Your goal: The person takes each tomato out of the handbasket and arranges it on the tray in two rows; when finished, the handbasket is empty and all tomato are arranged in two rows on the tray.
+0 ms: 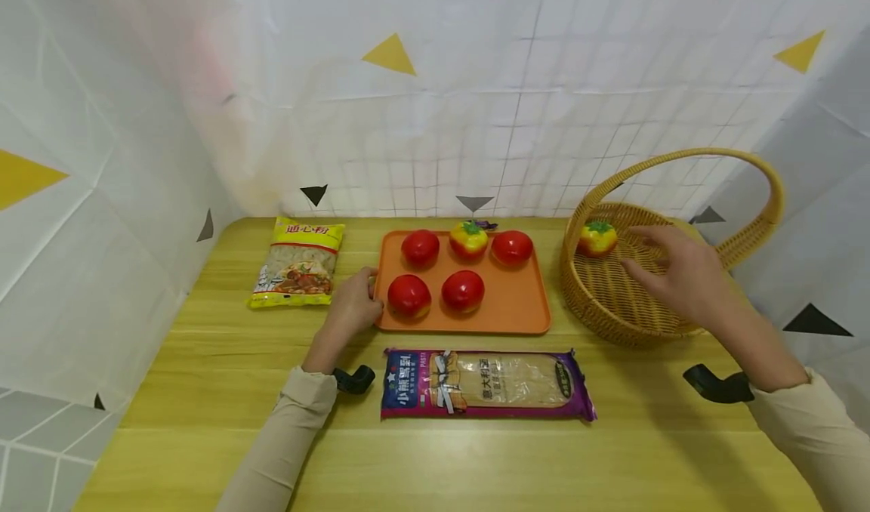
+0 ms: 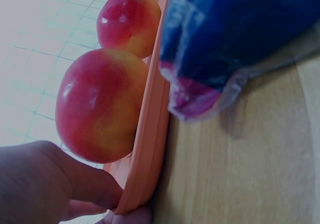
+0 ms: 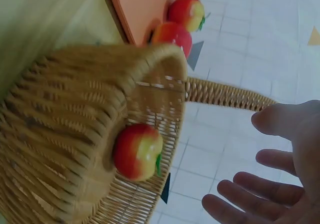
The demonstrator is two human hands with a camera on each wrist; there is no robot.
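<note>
My left hand [image 1: 355, 301] pinches the left rim of an orange tray [image 1: 510, 300]; the left wrist view shows the thumb inside and a fingertip below the rim. On the tray lie several round red fruits [image 1: 463, 291] and a yellow-and-red fruit with green leaves [image 1: 468, 240]. My right hand [image 1: 683, 270] reaches over the wicker basket [image 1: 612, 319], fingers spread and holding nothing. Inside the basket, against its left wall, sits another yellow-and-red fruit with green leaves [image 1: 597, 239]. In the right wrist view this fruit [image 3: 137, 152] is apart from the hand.
A yellow bag of macaroni [image 1: 299, 263] lies left of the tray. In front of the tray is a long purple-and-blue pasta packet [image 1: 485, 384]. The basket's tall handle [image 1: 707, 152] arches above my right hand. Part of a purple thing [image 1: 485, 225] shows behind the tray.
</note>
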